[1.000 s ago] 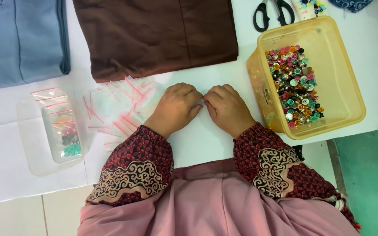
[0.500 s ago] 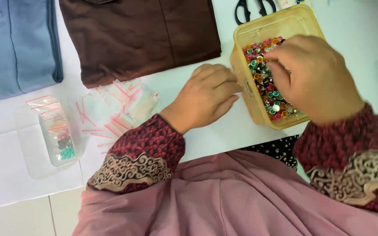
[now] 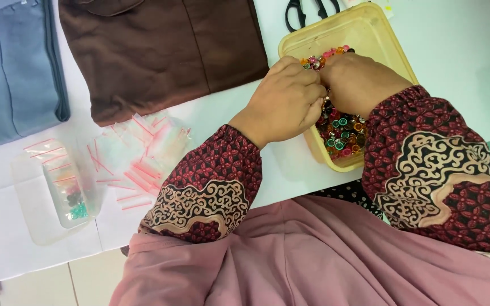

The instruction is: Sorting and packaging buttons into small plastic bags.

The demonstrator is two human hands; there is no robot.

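My left hand (image 3: 283,97) and my right hand (image 3: 357,80) meet fingertip to fingertip over a yellow plastic tub (image 3: 370,28) of small colourful round pieces (image 3: 341,133). A few of these pieces show between the fingertips at the tub's near-left rim. The right hand's fingers curl down into the pile and pinch pieces. My left hand's fingers are curled tight against the right ones, and what they hold is hidden. Both arms wear dark red patterned sleeves.
A heap of small clear bags with red strips (image 3: 140,156) lies left of my left arm. Further left, a clear tray (image 3: 29,204) holds a filled bag. Folded brown cloth (image 3: 160,51), blue cloth (image 3: 12,68) and black scissors (image 3: 307,11) lie at the back.
Both hands left the table in front of me. The right one reached the tub first, then the left joined it over the pieces.
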